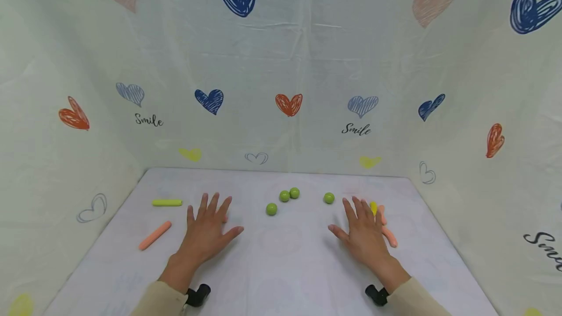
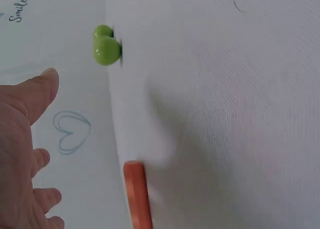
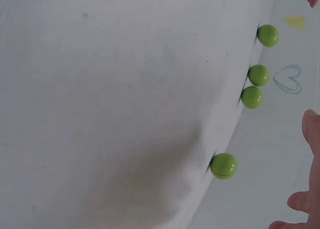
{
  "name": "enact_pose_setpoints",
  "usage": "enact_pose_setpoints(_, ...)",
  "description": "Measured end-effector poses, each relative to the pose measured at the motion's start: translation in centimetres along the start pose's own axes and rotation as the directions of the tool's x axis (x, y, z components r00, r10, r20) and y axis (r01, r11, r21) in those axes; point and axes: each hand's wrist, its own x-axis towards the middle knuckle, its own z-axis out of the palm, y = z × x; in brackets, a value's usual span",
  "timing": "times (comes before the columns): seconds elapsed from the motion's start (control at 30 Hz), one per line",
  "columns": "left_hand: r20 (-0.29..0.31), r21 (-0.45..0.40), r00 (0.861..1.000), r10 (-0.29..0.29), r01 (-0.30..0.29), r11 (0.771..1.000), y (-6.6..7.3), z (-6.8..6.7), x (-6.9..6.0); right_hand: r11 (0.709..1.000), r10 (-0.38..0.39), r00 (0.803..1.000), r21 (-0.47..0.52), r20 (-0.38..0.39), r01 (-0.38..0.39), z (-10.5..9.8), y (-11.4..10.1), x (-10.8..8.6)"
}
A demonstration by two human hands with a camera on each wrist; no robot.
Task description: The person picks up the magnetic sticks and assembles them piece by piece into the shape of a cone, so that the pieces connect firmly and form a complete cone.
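My left hand [image 1: 204,235] hovers palm-down over the left half of the table, its fingers spread and holding nothing. An orange stick [image 2: 138,195] lies beneath it; in the head view only a bit shows past the fingers. My right hand [image 1: 365,238] hovers likewise on the right, fingers extended. Partly hidden beside its fingers are a yellow piece [image 1: 373,207] and orange, sausage-like pieces [image 1: 389,237]. Several glossy green balls lie between the hands: one front ball [image 1: 271,208], a close pair [image 1: 284,196], and another ball [image 1: 329,198] near my right fingertips.
Left of my left hand lie a yellow-green stick [image 1: 167,203] and an orange stick [image 1: 155,235]. A white cloth covers the table [image 1: 281,277]. Behind and on both sides hangs a pale curtain [image 1: 272,52] printed with hearts.
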Motion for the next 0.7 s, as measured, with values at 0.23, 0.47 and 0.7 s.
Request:
enact_pose_setpoints(0.23,0.049,-0.21,0.998,-0.031,0.041,0.977,1.6,1.1,1.5,0.971,0.08,0.996,0.227,-0.026,-0.072,-0.8,2.2,-0.6)
enact_pose_setpoints(0.47,0.092,-0.519,0.991,-0.095,0.129,0.845,3.2,2.4,3.2,0.91,0.224,0.972,0.341,0.072,-0.235,-1.8,5.2,-1.9)
enact_pose_setpoints(0.7,0.151,-0.653,0.967,-0.204,0.253,0.714,5.3,4.5,5.0,0.847,0.35,0.92,0.36,0.177,-0.391,-2.5,8.0,-3.0)
